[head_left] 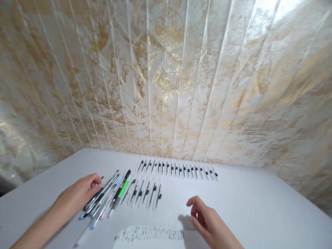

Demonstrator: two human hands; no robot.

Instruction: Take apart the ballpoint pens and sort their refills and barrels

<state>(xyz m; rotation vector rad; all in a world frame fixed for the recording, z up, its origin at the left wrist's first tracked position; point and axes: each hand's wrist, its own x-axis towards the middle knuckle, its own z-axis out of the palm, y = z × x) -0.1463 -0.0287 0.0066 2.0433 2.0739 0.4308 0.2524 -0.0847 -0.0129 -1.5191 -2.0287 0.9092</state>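
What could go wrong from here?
The loose pens lie crossed over one another, so the left hand, at the pile's edge, might set several rolling.

The pile lies close to the front row of thin clear-and-black pens; any spill that way could knock the row askew.

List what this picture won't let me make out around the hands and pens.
Head view, paper: writing too blurred to read; lower part cut off by bottom edge.
Head view, pile of pens: exact count, since they overlap.
Head view, left hand: whether it grips anything; its own curled fingers hide this.
Head view, right forearm: cut off by the bottom edge.
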